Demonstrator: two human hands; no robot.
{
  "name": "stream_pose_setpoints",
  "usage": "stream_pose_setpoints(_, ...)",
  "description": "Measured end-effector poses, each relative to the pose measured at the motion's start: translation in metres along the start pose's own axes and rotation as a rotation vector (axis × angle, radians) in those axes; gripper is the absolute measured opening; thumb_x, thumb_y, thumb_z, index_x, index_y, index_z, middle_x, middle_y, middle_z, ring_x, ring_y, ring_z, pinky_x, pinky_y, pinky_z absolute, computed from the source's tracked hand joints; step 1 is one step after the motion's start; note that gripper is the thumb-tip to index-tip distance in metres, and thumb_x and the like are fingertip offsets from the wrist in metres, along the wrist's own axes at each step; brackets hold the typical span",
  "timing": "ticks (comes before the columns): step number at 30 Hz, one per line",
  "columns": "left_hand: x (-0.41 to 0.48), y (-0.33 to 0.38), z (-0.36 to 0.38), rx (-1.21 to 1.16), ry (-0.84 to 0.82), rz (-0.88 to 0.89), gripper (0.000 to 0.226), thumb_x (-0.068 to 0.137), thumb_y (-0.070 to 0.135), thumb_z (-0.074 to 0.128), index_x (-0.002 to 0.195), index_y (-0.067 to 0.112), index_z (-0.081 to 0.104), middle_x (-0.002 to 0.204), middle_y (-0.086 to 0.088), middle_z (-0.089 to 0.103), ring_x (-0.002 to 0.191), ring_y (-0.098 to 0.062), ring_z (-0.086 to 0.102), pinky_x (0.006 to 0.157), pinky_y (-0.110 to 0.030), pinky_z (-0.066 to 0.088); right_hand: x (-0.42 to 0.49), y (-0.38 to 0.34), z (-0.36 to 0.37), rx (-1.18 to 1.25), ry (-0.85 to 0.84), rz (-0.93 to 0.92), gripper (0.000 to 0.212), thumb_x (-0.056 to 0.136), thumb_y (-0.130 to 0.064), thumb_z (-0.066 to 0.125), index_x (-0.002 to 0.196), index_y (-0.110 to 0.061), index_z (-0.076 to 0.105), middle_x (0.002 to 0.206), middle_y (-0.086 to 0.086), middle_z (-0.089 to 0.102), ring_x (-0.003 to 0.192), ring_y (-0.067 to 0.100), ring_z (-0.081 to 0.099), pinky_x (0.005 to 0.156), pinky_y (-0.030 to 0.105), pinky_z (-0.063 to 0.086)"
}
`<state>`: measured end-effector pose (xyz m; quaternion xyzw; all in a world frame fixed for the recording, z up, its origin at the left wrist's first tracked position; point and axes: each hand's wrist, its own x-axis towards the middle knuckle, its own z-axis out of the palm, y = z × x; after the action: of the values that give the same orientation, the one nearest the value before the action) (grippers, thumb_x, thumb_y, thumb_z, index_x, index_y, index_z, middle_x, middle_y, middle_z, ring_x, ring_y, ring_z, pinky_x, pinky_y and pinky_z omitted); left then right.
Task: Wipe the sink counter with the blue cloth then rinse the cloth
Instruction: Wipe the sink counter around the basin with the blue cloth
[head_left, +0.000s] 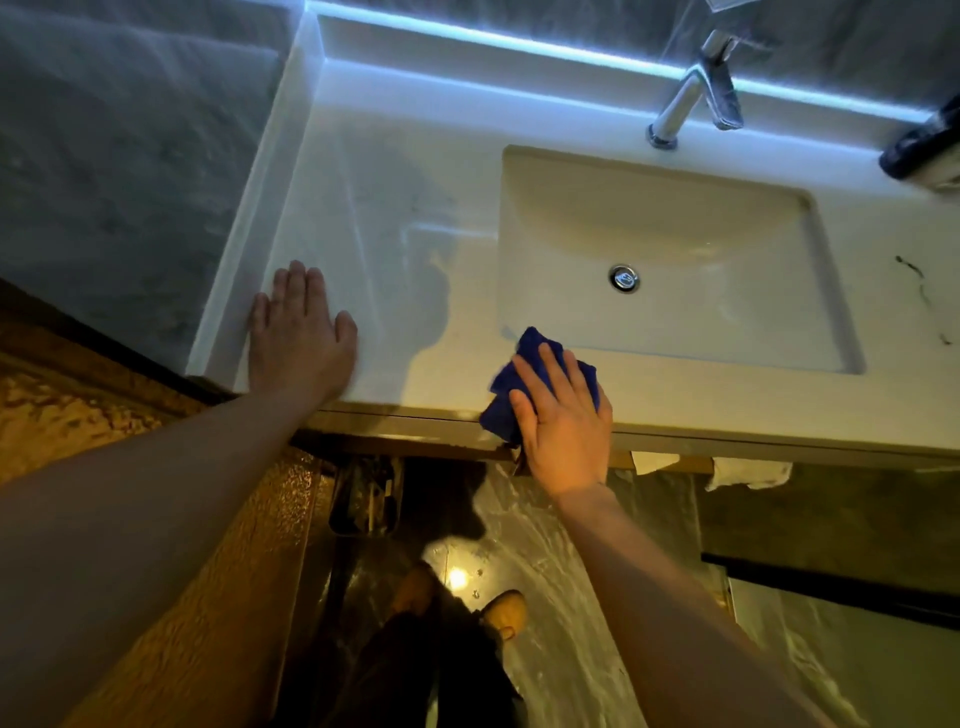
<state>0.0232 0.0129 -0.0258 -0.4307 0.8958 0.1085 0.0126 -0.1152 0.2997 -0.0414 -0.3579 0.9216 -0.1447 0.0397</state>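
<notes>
The white sink counter (395, 208) runs across the upper half of the view, with a rectangular basin (675, 228) set in its right part. My right hand (563, 415) lies flat, fingers spread, on the blue cloth (535, 348), pressing it onto the counter's front edge just left of the basin's near corner. Part of the cloth hangs over the front edge. My left hand (298, 332) rests palm down on the counter's front left corner, holding nothing.
A chrome tap (691, 98) stands behind the basin, and a drain plug (623, 277) sits at its bottom. A dark object (924, 145) lies at the counter's far right. A grey wall (119, 171) bounds the left. White towels (748, 473) hang below the counter.
</notes>
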Motion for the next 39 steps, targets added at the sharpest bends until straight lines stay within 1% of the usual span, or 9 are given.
stream_pose_setpoints(8, 0.001, 0.001, 0.001, 0.017, 0.002, 0.005, 0.075, 0.102, 0.049, 0.016, 0.163, 0.007, 0.007, 0.173, -0.013, 0.006, 0.16, -0.027, 0.004, 0.129, -0.05, 0.005, 0.0, 0.051, -0.014, -0.013, 0.101, 0.248, 0.051, 0.111, -0.05, 0.027, 0.155, -0.036, 0.048, 0.17, -0.004, 0.037, 0.161, 0.019, 0.022, 0.126, 0.054, 0.023)
stream_pose_setpoints(12, 0.002, -0.001, 0.004, 0.024, -0.01, 0.017, 0.075, 0.103, 0.048, 0.014, 0.163, 0.006, 0.004, 0.173, -0.014, 0.003, 0.16, -0.027, 0.001, 0.129, -0.05, 0.004, 0.005, 0.01, 0.002, 0.05, 0.236, 0.473, 0.051, 0.111, -0.048, 0.028, 0.152, -0.033, 0.053, 0.168, -0.001, 0.041, 0.159, 0.024, 0.026, 0.126, 0.055, 0.019)
stream_pose_setpoints(13, 0.002, 0.0, 0.004, 0.02, -0.01, 0.018, 0.075, 0.103, 0.048, 0.014, 0.163, 0.006, 0.004, 0.173, -0.014, 0.003, 0.16, -0.028, 0.001, 0.129, -0.05, 0.004, 0.007, -0.006, 0.006, 0.052, 0.245, 0.489, 0.051, 0.11, -0.048, 0.028, 0.152, -0.033, 0.053, 0.168, -0.001, 0.041, 0.159, 0.024, 0.026, 0.126, 0.055, 0.018)
stream_pose_setpoints(18, 0.001, 0.001, 0.002, 0.023, -0.006, 0.017, 0.074, 0.103, 0.048, 0.013, 0.163, 0.006, 0.004, 0.173, -0.014, 0.003, 0.16, -0.028, 0.001, 0.128, -0.051, 0.006, 0.013, -0.071, 0.022, 0.031, 0.148, 0.355, 0.052, 0.11, -0.049, 0.029, 0.156, -0.035, 0.047, 0.17, -0.001, 0.036, 0.161, 0.024, 0.02, 0.127, 0.052, 0.016)
stream_pose_setpoints(22, 0.001, 0.001, 0.001, 0.021, -0.014, 0.016, 0.074, 0.103, 0.049, 0.014, 0.163, 0.007, 0.003, 0.173, -0.013, 0.002, 0.16, -0.027, 0.0, 0.128, -0.05, 0.005, 0.015, -0.081, 0.024, 0.0, 0.056, 0.256, 0.059, 0.108, -0.059, 0.024, 0.161, -0.037, 0.037, 0.173, -0.001, 0.028, 0.163, 0.024, 0.013, 0.127, 0.053, 0.014)
stream_pose_setpoints(24, 0.001, 0.001, 0.002, 0.018, -0.02, 0.017, 0.075, 0.103, 0.049, 0.014, 0.163, 0.007, 0.003, 0.173, -0.013, 0.002, 0.16, -0.027, 0.0, 0.128, -0.05, 0.005, 0.014, -0.069, 0.018, -0.008, 0.036, 0.2, 0.059, 0.108, -0.059, 0.024, 0.161, -0.038, 0.036, 0.173, -0.003, 0.029, 0.163, 0.022, 0.013, 0.128, 0.052, 0.016)
stream_pose_setpoints(26, 0.002, 0.0, 0.002, 0.016, -0.026, 0.019, 0.075, 0.102, 0.049, 0.013, 0.163, 0.007, 0.002, 0.174, -0.013, 0.001, 0.16, -0.027, -0.001, 0.128, -0.05, 0.003, 0.014, -0.053, 0.012, -0.001, 0.023, 0.18, 0.056, 0.109, -0.055, 0.024, 0.16, -0.038, 0.037, 0.173, -0.005, 0.029, 0.163, 0.019, 0.013, 0.129, 0.049, 0.014)
stream_pose_setpoints(29, 0.001, 0.0, 0.002, 0.012, -0.038, 0.028, 0.076, 0.102, 0.051, 0.011, 0.163, 0.008, 0.0, 0.174, -0.012, -0.002, 0.16, -0.026, -0.003, 0.128, -0.049, 0.001, 0.012, -0.021, 0.002, -0.006, 0.023, 0.226, 0.053, 0.111, -0.052, 0.026, 0.16, -0.037, 0.038, 0.173, -0.007, 0.027, 0.163, 0.017, 0.011, 0.129, 0.047, 0.011)
stream_pose_setpoints(39, 0.003, -0.001, 0.004, 0.024, -0.031, 0.008, 0.076, 0.102, 0.05, 0.014, 0.164, 0.009, 0.003, 0.174, -0.012, 0.001, 0.16, -0.026, -0.001, 0.128, -0.048, 0.001, 0.008, 0.108, -0.031, -0.025, 0.095, 0.332, 0.05, 0.111, -0.048, 0.031, 0.157, -0.034, 0.045, 0.172, -0.006, 0.032, 0.161, 0.016, 0.019, 0.126, 0.052, 0.019)
